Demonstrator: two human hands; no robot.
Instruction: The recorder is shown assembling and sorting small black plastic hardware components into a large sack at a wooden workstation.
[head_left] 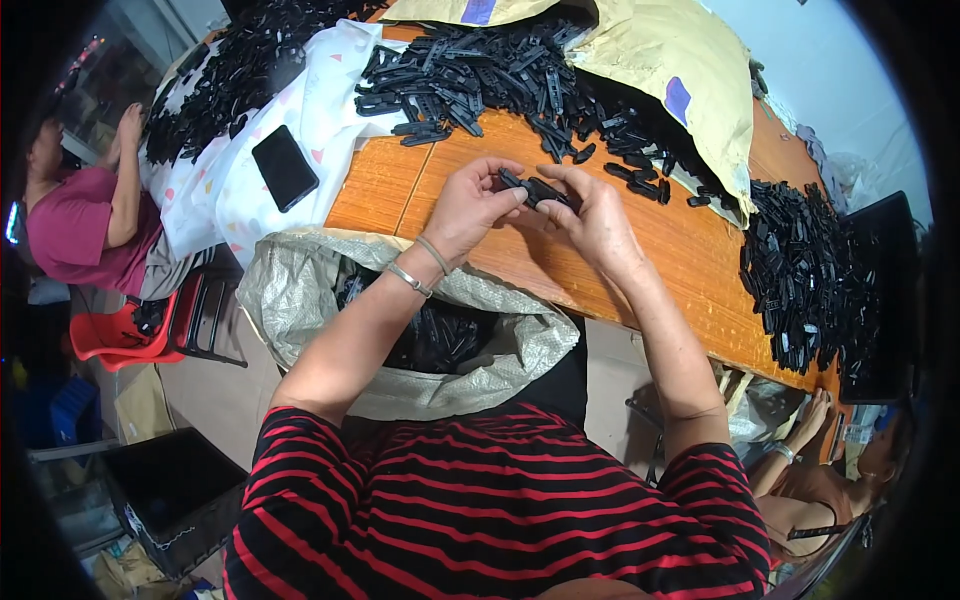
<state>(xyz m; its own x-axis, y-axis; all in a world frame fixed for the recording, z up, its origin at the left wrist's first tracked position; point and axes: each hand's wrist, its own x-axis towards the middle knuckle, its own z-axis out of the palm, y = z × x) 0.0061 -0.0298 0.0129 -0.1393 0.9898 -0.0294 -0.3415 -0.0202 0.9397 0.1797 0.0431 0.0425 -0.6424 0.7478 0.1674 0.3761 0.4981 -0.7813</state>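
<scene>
Over the near side of the wooden table, my left hand (466, 208) and my right hand (598, 222) meet with fingers pinched. Between them is a small, dark, elongated black plastic part (540, 190); whether it is one piece or two pressed together I cannot tell. Just beyond my hands lies a big heap of similar black plastic parts (480, 75), with a few loose ones (640, 180) nearer the right. Below my forearms, in front of my lap, an open woven sack (530, 345) holds more black pieces (440, 335).
A black phone (285, 168) rests on a patterned white sheet (225, 205) at left. A yellowish paper sack (690, 60) lies at the back; another black heap (800, 270) sits at right. One person (95, 215) is at left, another (840, 480) at lower right. A black crate (175, 490) stands lower left.
</scene>
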